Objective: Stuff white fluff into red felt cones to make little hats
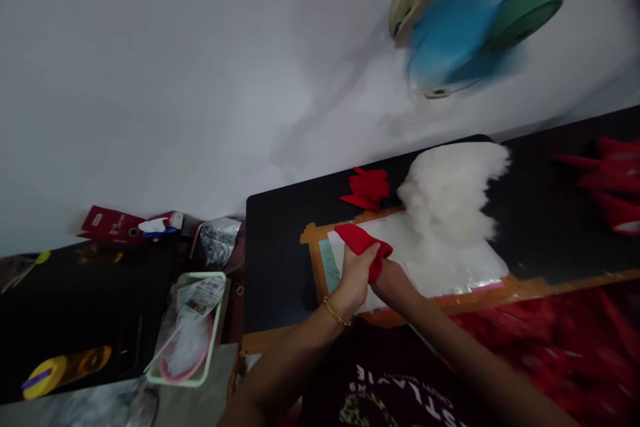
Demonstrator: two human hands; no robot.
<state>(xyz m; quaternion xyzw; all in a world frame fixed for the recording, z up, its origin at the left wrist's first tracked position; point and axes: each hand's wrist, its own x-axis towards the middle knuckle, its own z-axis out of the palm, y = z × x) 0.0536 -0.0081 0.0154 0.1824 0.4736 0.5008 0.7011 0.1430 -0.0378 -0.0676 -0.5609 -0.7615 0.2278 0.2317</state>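
Note:
Both my hands meet over the near edge of a black table (280, 240). My left hand (354, 280), with a gold bangle at the wrist, is closed round a piece of red cloth (361, 243). My right hand (394, 284) is closed on the same cloth from the right, its fingers partly hidden behind the fabric. Just beyond lies a heap of white stuffing fibre (450, 193) on a clear plastic sheet (465, 267). A small pile of red cloth pieces (369, 188) lies further back.
More red pointed pieces (613, 183) lie at the far right, and red fabric (545, 340) covers the near right. A pale green tray (193, 327) with packets stands at the left, beside a red box (110, 223). A blue fan (465, 20) hangs blurred above.

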